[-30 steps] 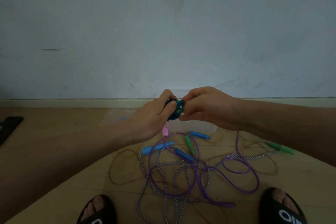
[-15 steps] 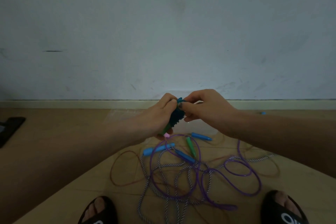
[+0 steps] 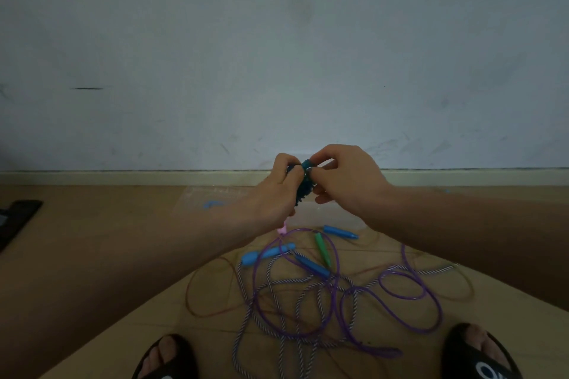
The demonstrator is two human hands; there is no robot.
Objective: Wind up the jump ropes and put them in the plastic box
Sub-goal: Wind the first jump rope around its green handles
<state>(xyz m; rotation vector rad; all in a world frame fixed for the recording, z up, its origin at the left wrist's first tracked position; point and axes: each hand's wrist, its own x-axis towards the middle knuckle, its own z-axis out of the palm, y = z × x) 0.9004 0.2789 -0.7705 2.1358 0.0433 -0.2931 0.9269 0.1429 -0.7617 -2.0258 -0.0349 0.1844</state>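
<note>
Dim room, light's pretty low overall. Big pale grey-blue wall (image 3: 277, 55) fills the top half, w/ scuffs and scratch marks near the bottom and one short dark streak (image 3: 86, 88) on the left. Cream baseboard (image 3: 123, 178) runs along the foot of the wall. Floor (image 3: 92, 218) is light wood-look planks, brighter in the middle. Dark flat thing (image 3: 18, 218) at the far left edge on the floor, can't tell what it is.

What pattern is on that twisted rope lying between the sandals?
The twisted rope has dark-and-white spiral stripes, seen in the head view.
</note>
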